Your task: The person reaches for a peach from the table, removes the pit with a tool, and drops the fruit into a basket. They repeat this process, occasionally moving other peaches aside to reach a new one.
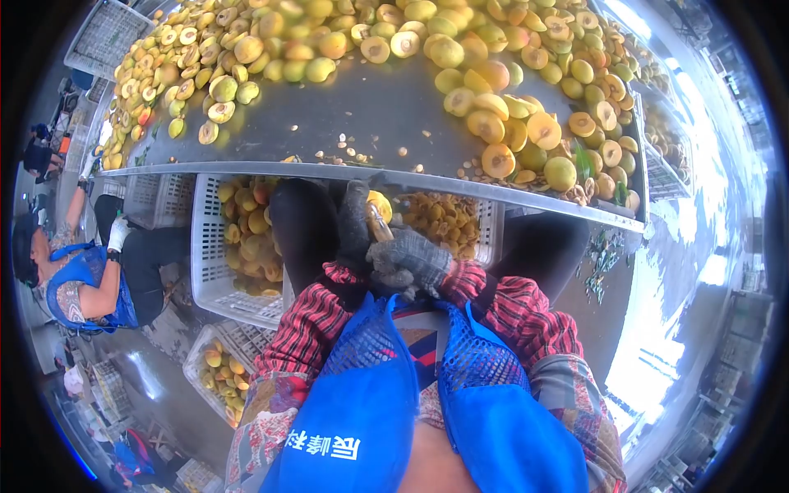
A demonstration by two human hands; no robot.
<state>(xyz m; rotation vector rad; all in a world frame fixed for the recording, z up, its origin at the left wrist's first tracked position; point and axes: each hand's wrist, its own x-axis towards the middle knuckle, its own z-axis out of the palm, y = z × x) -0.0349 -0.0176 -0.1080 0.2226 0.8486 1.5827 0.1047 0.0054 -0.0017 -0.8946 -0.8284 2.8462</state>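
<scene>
My left hand [354,220], in a dark glove, is closed around a yellow stone fruit [380,204] just below the table's near edge. My right hand [407,259], in a grey glove, grips a small hand tool [378,224] whose end meets the fruit; its exact kind I cannot make out. Both hands are close together above my lap. Beneath and beyond them, a crate [491,234] holds many cut, brownish-yellow pieces [440,220]. To the left, a white crate [207,275] contains whole-looking yellow fruit [251,238].
A metal table [329,115] spans the front, heaped with whole and halved fruit [542,131] and scattered with pits. Another fruit crate [209,337] stands on the floor at lower left. A co-worker [90,283] sits at the left. Leaves [606,263] litter the floor at right.
</scene>
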